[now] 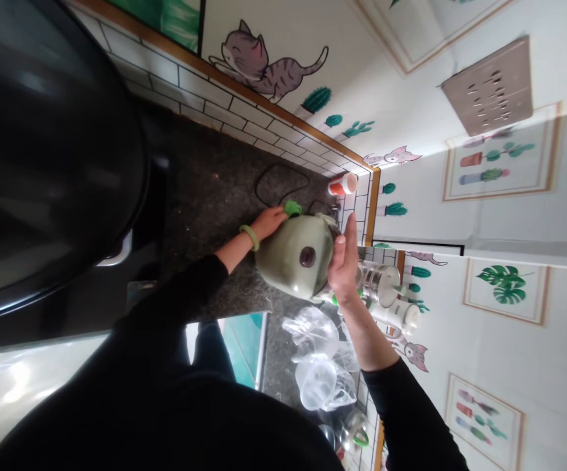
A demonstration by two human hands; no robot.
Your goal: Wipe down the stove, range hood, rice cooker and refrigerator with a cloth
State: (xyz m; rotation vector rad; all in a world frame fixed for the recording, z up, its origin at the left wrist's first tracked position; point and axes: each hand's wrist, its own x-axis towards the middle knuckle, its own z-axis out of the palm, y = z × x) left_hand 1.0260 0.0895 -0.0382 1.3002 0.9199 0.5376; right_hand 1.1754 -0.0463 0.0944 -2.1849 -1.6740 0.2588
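Observation:
A pale green rounded appliance (286, 252), which looks like a rice cooker, stands on the dark counter; a dark round button (307, 257) shows on its front. At its far left side, my left hand (268, 223) has its fingers closed on a crumpled bright green cloth (292, 209). A light green bangle (250, 237) circles that wrist. My right hand (344, 261) lies against the appliance's lid end, its fingers stretched out and nothing gripped. The palm side is partly hidden.
A black cable (258, 190) loops behind the appliance, near an orange bottle with a pale cap (343, 184). Clear plastic bags and containers (315, 379) crowd the right side, beside canisters (381, 284). A large black wok-like dome (52, 157) fills the left.

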